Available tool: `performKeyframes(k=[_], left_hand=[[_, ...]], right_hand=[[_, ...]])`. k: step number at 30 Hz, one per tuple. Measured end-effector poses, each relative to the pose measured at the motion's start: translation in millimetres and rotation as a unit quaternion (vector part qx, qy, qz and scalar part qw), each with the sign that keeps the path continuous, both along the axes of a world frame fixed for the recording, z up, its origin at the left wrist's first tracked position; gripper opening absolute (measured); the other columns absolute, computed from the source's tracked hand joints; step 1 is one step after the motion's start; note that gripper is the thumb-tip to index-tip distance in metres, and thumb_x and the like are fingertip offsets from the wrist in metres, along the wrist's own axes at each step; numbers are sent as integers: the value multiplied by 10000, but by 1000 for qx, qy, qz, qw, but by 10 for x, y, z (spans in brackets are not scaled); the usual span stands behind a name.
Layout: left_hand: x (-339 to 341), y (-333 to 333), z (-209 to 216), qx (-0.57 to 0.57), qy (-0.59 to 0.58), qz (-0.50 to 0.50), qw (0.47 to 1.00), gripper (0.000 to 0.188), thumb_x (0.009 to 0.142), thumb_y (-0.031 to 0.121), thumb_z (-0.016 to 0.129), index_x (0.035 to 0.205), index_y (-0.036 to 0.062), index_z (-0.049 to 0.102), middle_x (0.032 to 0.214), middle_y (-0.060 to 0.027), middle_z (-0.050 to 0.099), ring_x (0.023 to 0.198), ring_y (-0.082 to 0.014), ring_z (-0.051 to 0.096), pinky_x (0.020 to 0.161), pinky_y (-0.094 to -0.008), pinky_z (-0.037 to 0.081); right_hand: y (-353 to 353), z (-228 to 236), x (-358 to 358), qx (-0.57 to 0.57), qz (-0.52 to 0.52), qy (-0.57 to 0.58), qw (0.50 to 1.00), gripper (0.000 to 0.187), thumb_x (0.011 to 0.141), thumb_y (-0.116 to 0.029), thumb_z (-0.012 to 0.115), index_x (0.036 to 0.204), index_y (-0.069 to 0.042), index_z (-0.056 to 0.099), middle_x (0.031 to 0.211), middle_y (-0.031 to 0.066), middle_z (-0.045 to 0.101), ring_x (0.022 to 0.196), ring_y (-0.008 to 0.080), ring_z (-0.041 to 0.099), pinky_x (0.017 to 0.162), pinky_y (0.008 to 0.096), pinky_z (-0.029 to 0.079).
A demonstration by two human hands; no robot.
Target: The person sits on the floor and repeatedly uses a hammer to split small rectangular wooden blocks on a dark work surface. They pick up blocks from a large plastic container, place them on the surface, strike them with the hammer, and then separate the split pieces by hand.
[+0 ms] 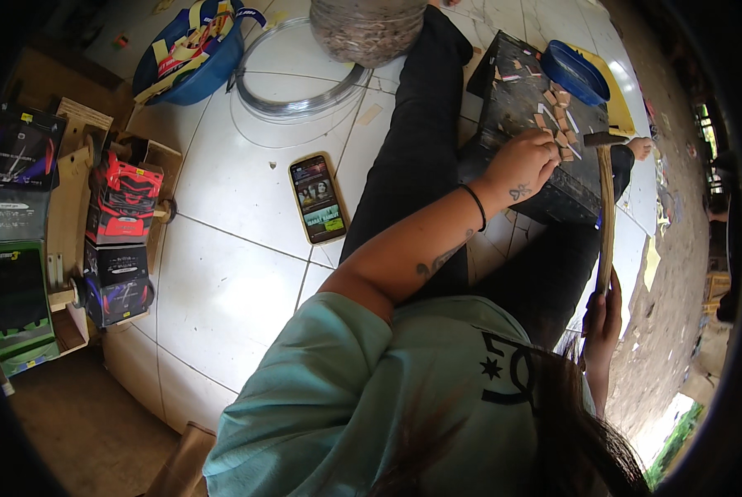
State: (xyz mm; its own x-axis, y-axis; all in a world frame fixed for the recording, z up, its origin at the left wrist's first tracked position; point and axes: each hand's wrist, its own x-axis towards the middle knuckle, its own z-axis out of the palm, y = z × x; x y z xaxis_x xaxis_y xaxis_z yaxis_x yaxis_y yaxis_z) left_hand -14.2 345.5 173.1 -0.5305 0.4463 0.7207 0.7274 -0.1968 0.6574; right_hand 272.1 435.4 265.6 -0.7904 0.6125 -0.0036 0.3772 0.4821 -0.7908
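Observation:
My right hand (604, 319) is wrapped round the lower end of the wooden handle of a hammer (608, 211). The hammer stands almost upright, its dark metal head above the right side of a black worn block (503, 112). Over the near part of that block is my left hand (524, 166), fingers curled and pressed together; whatever they pinch is hidden. Just beyond its fingertips lie several small brown rectangular pieces (562, 124), with thin white strips (549, 112) among them. A blue oval tray (575, 74) rests at the block's far right corner.
On the white tiled floor lie a phone (319, 199) and a coil of wire (304, 103). A blue basin (188, 79) with colourful scraps stands far left. Toy-like trucks (122, 199) are at left. A clear bag of brown bits (369, 29) sits at the top. Something yellow (621, 112) is beside the block.

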Motion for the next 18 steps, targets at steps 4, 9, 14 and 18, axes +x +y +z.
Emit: performKeyframes(k=[4,9,14,18], left_hand=[[13,-9,-4,6,-8,1,1000,32,819,42,640,827,11,634,877,-134,620,888,-332,606,805,-414,493],[-8,-36,33,8,2,-3,1000,53,825,51,619,852,15,647,836,-160,604,821,-369,605,747,-442,493],[-17,-46,67,-7,-4,-15,1000,83,846,45,639,792,-14,616,781,-133,584,708,-309,598,647,-372,481],[-7,-50,72,-39,-12,-5,999,81,850,42,639,799,-18,622,780,-119,581,691,-270,592,640,-340,481]], right_hand=[[-82,111,60,36,24,-32,999,433,1046,-160,415,1473,-93,391,774,16,519,560,54,418,494,209,362],[-57,211,39,136,22,-64,988,422,1013,-76,444,1434,-76,448,1118,154,662,776,159,575,749,300,499],[-107,310,-2,193,42,-55,979,461,996,-37,449,1454,-71,419,1018,127,582,786,164,517,703,273,436],[-168,362,-57,210,53,-63,974,487,975,-12,468,1454,-81,412,1217,246,602,1085,364,633,918,383,495]])
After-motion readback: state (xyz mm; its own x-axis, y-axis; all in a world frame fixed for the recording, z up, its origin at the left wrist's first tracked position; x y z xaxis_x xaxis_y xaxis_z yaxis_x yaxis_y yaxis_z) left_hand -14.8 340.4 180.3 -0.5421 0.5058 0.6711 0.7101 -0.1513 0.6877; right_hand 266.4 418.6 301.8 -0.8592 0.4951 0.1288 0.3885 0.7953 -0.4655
